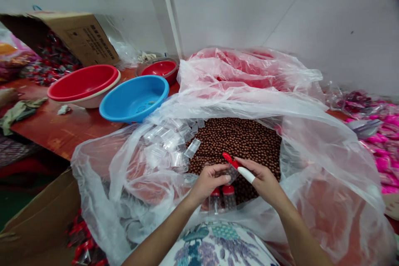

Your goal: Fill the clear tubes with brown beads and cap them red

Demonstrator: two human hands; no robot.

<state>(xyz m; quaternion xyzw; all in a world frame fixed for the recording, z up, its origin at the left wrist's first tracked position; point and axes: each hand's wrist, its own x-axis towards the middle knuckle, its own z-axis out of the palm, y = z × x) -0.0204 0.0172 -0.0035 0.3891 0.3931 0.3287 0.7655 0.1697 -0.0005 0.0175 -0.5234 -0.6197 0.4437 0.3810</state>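
Observation:
My left hand (209, 182) has its fingers closed on a small clear plastic bottle (232, 173), partly hidden between my hands. In my right hand (262, 178), whose thumb wears a white cover (246, 173), a red flip cap (230, 159) is pinched above the bottle; whether cap and bottle are joined I cannot tell. Below lie brown round balls (240, 137) in a wide sheet of clear plastic (324, 141). Clear bottles with red caps (229, 199) stand near my body. Left of the balls is a pile of clear uncapped bottles (165, 143).
Blue (134, 99) and red (84, 83) basins stand at the back left, with a cardboard box (77, 37) of red-capped pieces behind. A plastic bag with red contents (249, 68) lies against the wall. Pink packets (386, 149) are at right. Another box (43, 212) sits front left.

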